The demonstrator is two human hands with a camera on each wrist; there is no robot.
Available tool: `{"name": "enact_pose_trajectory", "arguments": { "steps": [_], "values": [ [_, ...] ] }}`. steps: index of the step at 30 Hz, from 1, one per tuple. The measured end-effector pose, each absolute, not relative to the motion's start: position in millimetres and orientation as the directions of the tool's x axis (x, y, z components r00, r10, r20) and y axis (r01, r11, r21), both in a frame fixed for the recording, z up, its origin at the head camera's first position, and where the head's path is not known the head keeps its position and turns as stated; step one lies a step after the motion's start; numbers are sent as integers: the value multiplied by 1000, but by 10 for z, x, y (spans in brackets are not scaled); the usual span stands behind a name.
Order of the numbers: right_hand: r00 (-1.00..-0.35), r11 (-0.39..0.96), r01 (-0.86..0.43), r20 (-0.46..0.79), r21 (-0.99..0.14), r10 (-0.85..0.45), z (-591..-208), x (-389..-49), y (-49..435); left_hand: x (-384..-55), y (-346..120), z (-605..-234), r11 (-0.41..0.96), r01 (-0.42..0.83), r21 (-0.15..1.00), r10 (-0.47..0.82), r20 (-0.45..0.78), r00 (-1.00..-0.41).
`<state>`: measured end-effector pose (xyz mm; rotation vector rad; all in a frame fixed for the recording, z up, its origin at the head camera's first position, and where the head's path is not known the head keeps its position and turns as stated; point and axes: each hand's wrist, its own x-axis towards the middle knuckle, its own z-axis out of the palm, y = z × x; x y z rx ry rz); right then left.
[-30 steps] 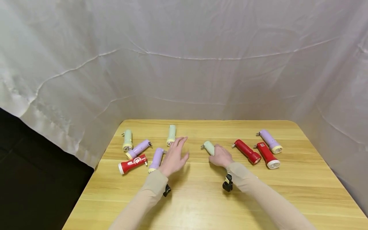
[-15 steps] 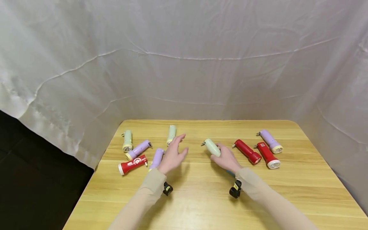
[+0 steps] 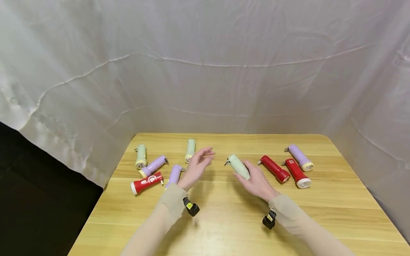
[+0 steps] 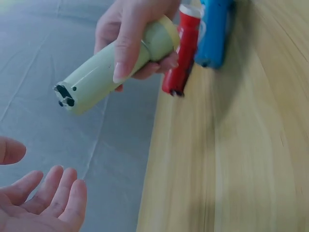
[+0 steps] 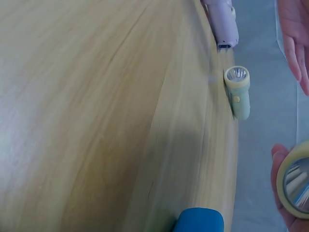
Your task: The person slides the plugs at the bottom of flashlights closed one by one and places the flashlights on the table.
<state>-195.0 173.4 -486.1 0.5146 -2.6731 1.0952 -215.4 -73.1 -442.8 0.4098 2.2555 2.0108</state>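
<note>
My right hand (image 3: 257, 182) grips a pale green flashlight (image 3: 238, 167) with a cream head. In the left wrist view the thumb lies along the green body and the fingers curl beneath it; prongs show at the tail end. In the right wrist view its round lens (image 5: 299, 186) faces the camera. My left hand (image 3: 196, 170) hovers to the left, fingers relaxed and palm turned toward the other hand, holding nothing. Closest to it on the table are a purple flashlight (image 3: 174, 175) and a second pale green flashlight (image 3: 190, 150).
On the wooden table (image 3: 224, 227), a red flashlight (image 3: 148, 182), another purple flashlight (image 3: 153, 166) and a green one (image 3: 141, 156) lie left. Right are two red flashlights (image 3: 274, 169) and a purple one (image 3: 299, 157). A blue flashlight (image 4: 211, 36) lies near my right hand. Pale cloth (image 3: 205, 96) surrounds the table.
My right hand has lifted the green flashlight and drawn back slightly to the right with it. My left hand has turned its palm more inward, staying nearly in place.
</note>
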Motion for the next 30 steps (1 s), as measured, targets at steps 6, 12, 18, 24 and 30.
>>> {"name": "enact_pose_trajectory", "arguments": {
  "steps": [6,12,18,24,30],
  "values": [
    [-891,640,-452,342,-622,-297,-4841,-1880,1748,-2154,-578,-4365,50,88,995,294,70,-953],
    [-868,604,-496,354,-623,-348,-4848,-1840,1780,-2143,-444,-4402,72,83,994,399,48,-916],
    [-816,569,-578,421,-585,-397,-4869,-1834,1813,-2103,-368,-4441,23,21,1000,459,8,-888],
    [-803,596,-594,444,-540,-398,-4900,-1820,1853,-2039,-349,-4486,-72,-86,994,479,-41,-877],
    [-802,620,-594,439,-513,-405,-4939,-1817,1890,-1988,-328,-4558,-139,-141,980,486,-57,-872]
  ]
}}
